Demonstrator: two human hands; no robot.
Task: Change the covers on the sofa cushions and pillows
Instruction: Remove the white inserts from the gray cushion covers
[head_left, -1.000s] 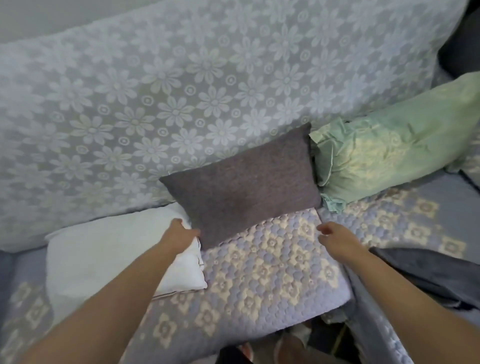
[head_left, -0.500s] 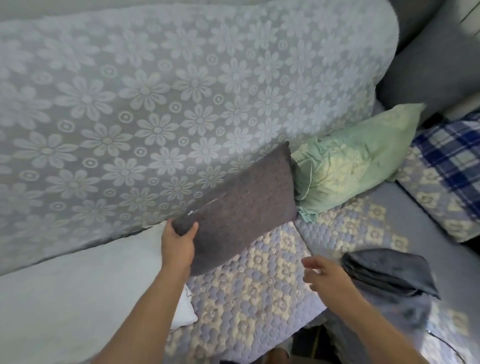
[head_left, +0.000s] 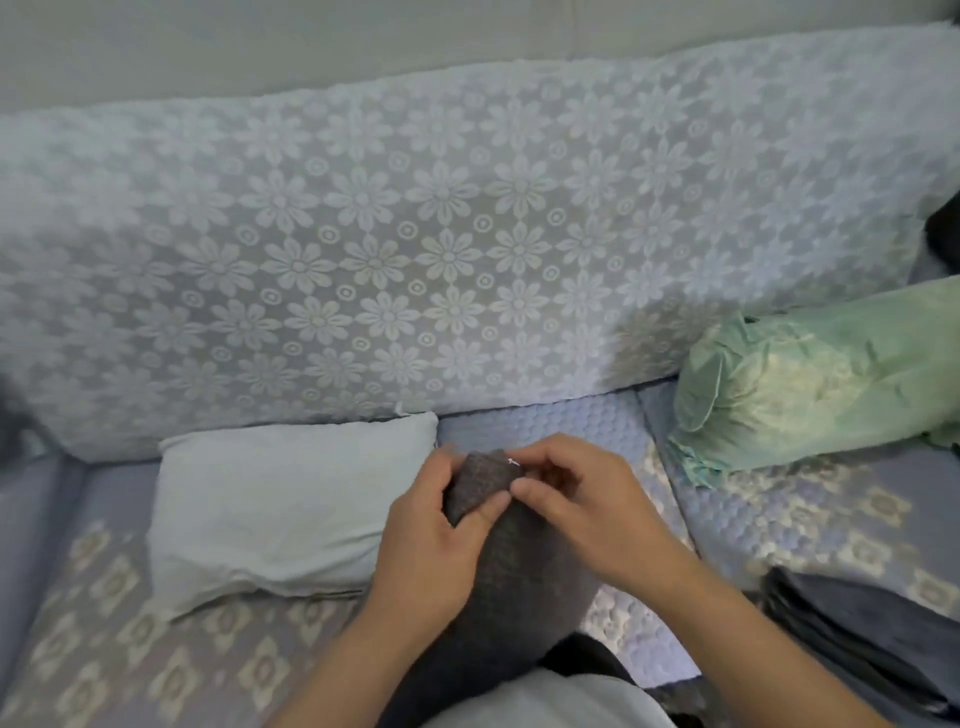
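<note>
Fingers of left hand (head_left: 434, 540) gripping dark grey woven pillow (head_left: 511, 577), right hand (head_left: 576, 493) pinching zipper pull (head_left: 513, 461): slide steadily, fabric taut.

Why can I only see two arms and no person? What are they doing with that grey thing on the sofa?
The camera sits on the person's head and looks down, so you see only their arms, as if through their eyes. The left hand grips the corner of a dark grey woven pillow pulled close to their body. The right hand pinches at the small silver zipper pull on that corner, probably to open the cover. On the quilted lilac sofa seat lie a bare white pillow, a crumpled pale green pillow and some folded dark grey cloth. Behind them is the flowery lace-covered sofa back.
</note>
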